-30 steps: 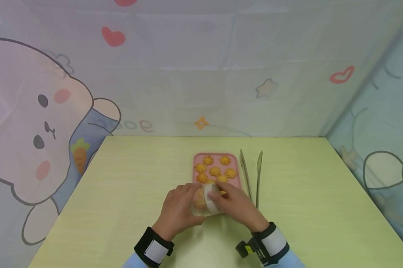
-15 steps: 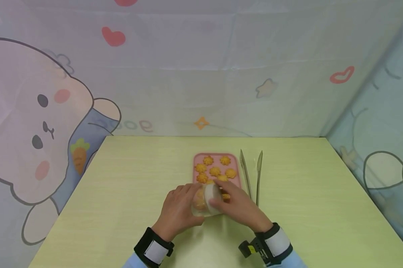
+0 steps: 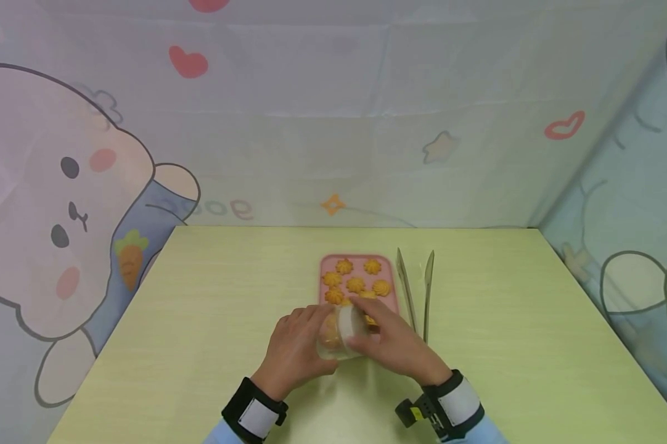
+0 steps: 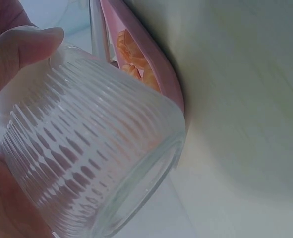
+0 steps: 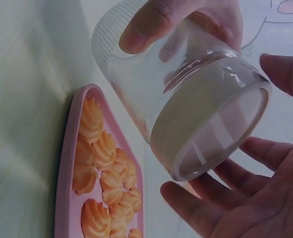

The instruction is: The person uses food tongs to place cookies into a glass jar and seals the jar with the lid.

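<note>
A clear ribbed glass jar (image 4: 91,144) is held tilted above the table, its pale lid (image 5: 210,119) turned toward my right side. My left hand (image 3: 297,348) grips the jar's body, and its thumb (image 5: 141,29) lies across the glass in the right wrist view. Around the lid is my right hand (image 3: 397,339), with fingers curved at the rim. Its thumb (image 5: 285,74) looks slightly apart from the lid in the right wrist view. Behind the jar lies a pink tray (image 3: 389,265) of golden swirled cookies (image 5: 111,186), partly hidden by my hands.
Metal tongs (image 3: 428,290) lie with arms spread just right of the tray. The pale yellow table (image 3: 228,277) ends at a printed cloth backdrop (image 3: 289,123) behind and at the side.
My right hand has shifted slightly around the lid, its thumb moving off the lid's face toward the lower rim. The left hand and jar hold nearly still.
</note>
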The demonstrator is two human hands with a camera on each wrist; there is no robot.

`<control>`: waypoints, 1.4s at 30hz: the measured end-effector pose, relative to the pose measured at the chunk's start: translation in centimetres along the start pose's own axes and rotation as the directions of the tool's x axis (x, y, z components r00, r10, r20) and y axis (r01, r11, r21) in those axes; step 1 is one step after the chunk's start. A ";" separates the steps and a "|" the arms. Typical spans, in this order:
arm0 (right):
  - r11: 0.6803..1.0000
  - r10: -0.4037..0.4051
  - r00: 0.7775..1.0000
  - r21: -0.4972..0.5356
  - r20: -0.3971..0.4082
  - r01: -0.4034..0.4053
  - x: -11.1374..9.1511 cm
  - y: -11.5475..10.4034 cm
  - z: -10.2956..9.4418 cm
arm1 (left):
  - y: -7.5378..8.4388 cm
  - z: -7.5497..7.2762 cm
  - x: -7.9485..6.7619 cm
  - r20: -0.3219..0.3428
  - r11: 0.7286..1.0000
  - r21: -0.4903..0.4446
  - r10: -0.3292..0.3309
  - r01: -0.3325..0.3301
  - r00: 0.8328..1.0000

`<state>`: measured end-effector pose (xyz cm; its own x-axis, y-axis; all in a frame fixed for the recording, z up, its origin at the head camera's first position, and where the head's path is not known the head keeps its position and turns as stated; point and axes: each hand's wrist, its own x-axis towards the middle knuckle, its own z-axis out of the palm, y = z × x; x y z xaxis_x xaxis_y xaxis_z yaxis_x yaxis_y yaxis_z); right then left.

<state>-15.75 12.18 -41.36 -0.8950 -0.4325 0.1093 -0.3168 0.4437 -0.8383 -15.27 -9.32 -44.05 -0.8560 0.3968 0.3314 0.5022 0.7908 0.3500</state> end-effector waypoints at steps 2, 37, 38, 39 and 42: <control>1.000 0.021 1.000 -0.012 -0.018 -0.021 0.1 -0.1 0.1 | 0.0 0.0 0.0 0.002 1.000 -0.003 -0.001 0.001 1.000; 1.000 -0.011 1.000 0.001 0.017 0.011 -0.3 0.2 -0.5 | 0.0 -0.1 0.2 -0.019 0.999 0.028 0.023 -0.023 1.000; 1.000 -0.008 1.000 0.004 0.017 0.008 -0.2 0.2 -0.5 | 0.1 -0.1 0.2 -0.020 0.999 0.028 0.023 -0.023 1.000; 1.000 -0.006 1.000 0.003 0.016 0.006 -0.2 0.2 -0.4 | 0.1 -0.1 0.2 -0.021 0.999 0.028 0.023 -0.023 1.000; 1.000 0.010 1.000 0.003 0.003 -0.010 -0.1 0.1 -0.3 | 0.0 -0.1 0.2 -0.018 0.999 0.030 0.021 -0.021 1.000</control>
<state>-15.77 12.55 -41.32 -0.8971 -0.4304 0.0997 -0.3071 0.4452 -0.8411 -15.40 -9.25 -43.90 -0.8427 0.4049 0.3549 0.5158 0.7961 0.3165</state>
